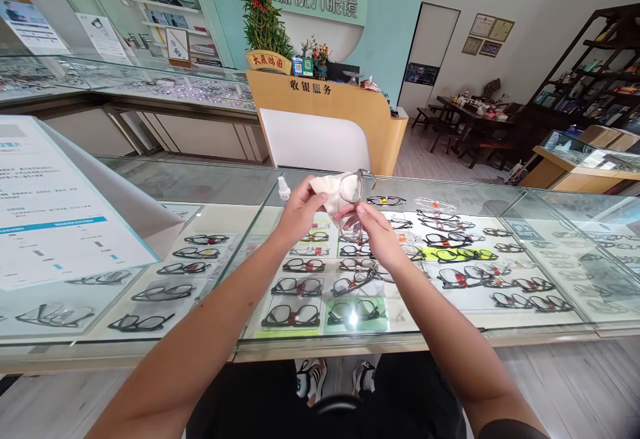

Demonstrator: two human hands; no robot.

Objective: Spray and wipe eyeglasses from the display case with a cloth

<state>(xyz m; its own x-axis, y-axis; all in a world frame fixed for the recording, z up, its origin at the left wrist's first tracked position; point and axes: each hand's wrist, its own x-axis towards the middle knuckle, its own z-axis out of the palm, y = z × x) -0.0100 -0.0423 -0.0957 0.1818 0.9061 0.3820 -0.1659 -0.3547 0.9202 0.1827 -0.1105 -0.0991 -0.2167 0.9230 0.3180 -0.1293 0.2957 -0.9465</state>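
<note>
Eyeglasses [351,189], one pair; one cloth [326,185]; two hands [380,231]

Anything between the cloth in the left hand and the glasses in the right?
Nothing visible stands between them: the cloth, pinched in the left hand, overlaps the upper lens of the glasses in view. The right hand holds the frame near its middle.

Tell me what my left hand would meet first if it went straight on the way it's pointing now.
Past the pale cloth it holds, your left hand would likely meet the glasses in your right hand first, at the upper lens; depth is hard to judge.
</note>
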